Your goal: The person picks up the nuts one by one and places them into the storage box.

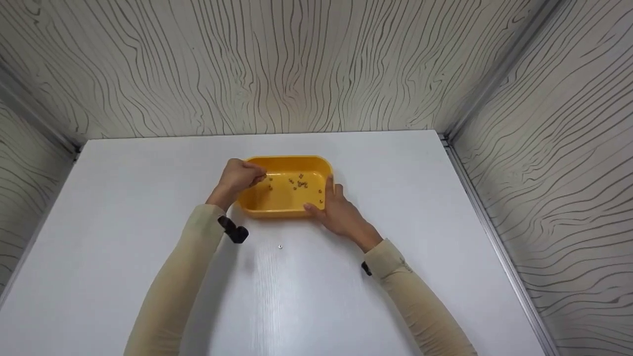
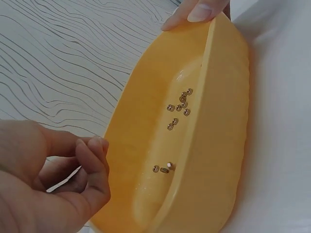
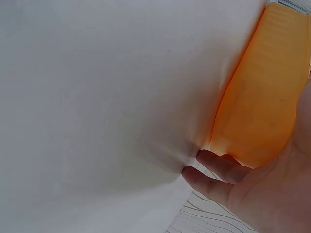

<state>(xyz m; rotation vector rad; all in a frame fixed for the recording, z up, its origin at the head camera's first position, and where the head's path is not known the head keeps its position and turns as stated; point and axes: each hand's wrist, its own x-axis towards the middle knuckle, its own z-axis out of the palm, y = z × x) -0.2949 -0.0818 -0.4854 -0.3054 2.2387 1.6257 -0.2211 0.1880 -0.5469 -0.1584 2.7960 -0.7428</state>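
A yellow rectangular tray [image 1: 277, 214] with rounded corners sits on the white table. Several small shiny metal beads [image 2: 179, 108] lie scattered on its floor, and a small group of them [image 2: 164, 170] is nearest the left hand. The left hand [image 1: 238, 177] is over the tray's left end, its thumb and fingertips pressed together; nothing shows between them in the left wrist view. At the opposite end, the right hand [image 1: 341, 212] grips the tray's corner, with the thumb at the near rim and the index finger along the right rim. Other right fingers [image 3: 209, 187] extend outside the wall.
One loose small metal piece [image 1: 280, 246] lies on the white table [image 1: 316, 296] in front of the tray. Wood-grain patterned panels [image 1: 292, 69] enclose the table at the back and sides. A metal rail [image 1: 494, 237] runs along the right edge.
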